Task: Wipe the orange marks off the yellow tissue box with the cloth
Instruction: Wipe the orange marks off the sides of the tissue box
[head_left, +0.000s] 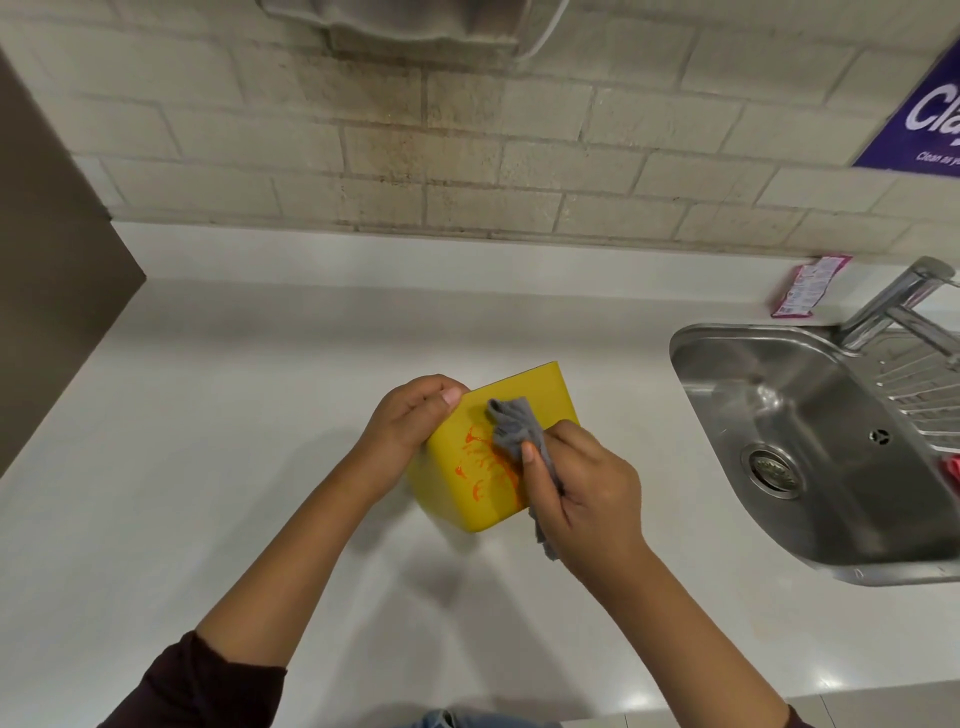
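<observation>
The yellow tissue box (524, 395) is tilted above the white counter, its broad face turned up toward me. Orange marks (480, 460) are smeared across the middle of that face. My left hand (413, 415) grips the box by its left edge, thumb on top. My right hand (584, 483) holds a bunched grey cloth (511, 423) and presses it on the face just right of the marks. A tail of the cloth hangs below my right palm.
A steel sink (810, 447) with a tap (898, 301) and a wire rack (924, 384) lies to the right. A pink packet (805, 286) leans at the wall behind it. White counter (234, 415) spreads left; a dark panel (47, 270) bounds the far left.
</observation>
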